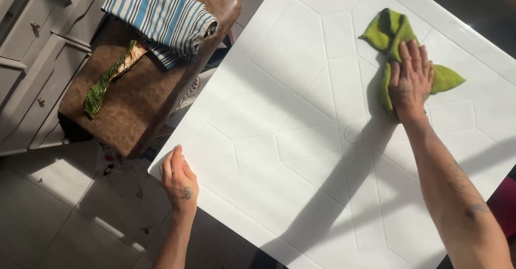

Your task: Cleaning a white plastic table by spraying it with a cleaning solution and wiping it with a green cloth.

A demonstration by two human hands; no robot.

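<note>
A green cloth (389, 32) lies crumpled on the white plastic table (301, 156), towards its far right side. My right hand (411, 80) presses flat on the cloth with the fingers spread, palm down. My left hand (178, 178) rests on the table's near left corner, thumb on top and fingers curled round the edge.
Left of the table stands a brown padded stool (145, 86) with a folded blue-and-white striped towel (161, 16) and a long green leaf (110, 78) on it. Grey drawers (32, 48) line the far left. Tiled floor (64, 210) with small scraps lies below.
</note>
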